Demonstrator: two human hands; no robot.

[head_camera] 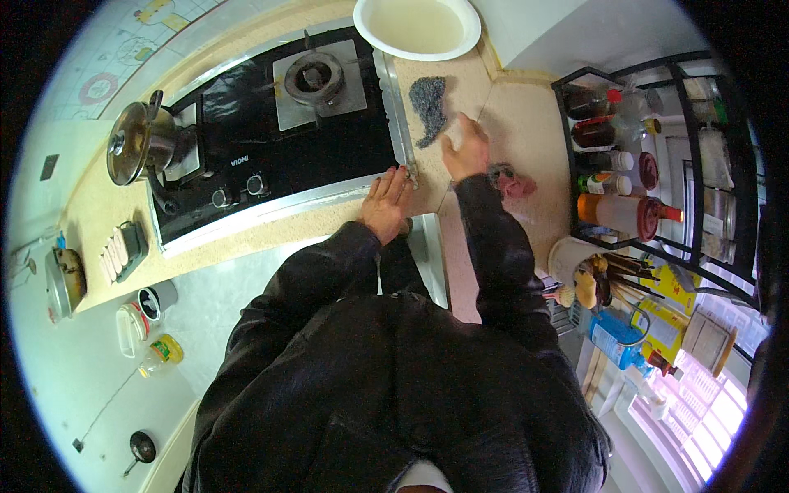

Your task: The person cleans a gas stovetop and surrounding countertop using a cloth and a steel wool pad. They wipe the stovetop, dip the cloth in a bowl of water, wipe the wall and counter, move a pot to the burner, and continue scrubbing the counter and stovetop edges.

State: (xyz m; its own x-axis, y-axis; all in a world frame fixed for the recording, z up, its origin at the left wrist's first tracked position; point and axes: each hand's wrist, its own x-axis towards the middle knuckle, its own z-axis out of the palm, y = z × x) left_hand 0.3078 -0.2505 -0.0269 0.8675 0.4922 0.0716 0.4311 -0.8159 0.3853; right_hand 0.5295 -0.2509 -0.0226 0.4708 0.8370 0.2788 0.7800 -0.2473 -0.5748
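My left hand (387,205) lies palm down with its fingers stretched out, at the front right corner of a black glass gas hob (246,117). It holds nothing that I can see. My right hand (466,151) hovers over or touches the beige countertop (456,68); which of the two I cannot tell. Its thumb and forefinger stand apart, the other fingers are partly hidden, and nothing shows between them. Just left of its fingertips lies a crumpled dark grey cloth (427,105). A reddish cloth (516,183) lies beside my right wrist, partly behind the sleeve.
A white basin (419,31) of cloudy liquid stands behind the hob's right corner. On the left burner sits a lidded pot (138,145). A black rack (687,142) with several bottles borders the right side, near a utensil holder (564,262). A bare burner (314,80) is at the back.
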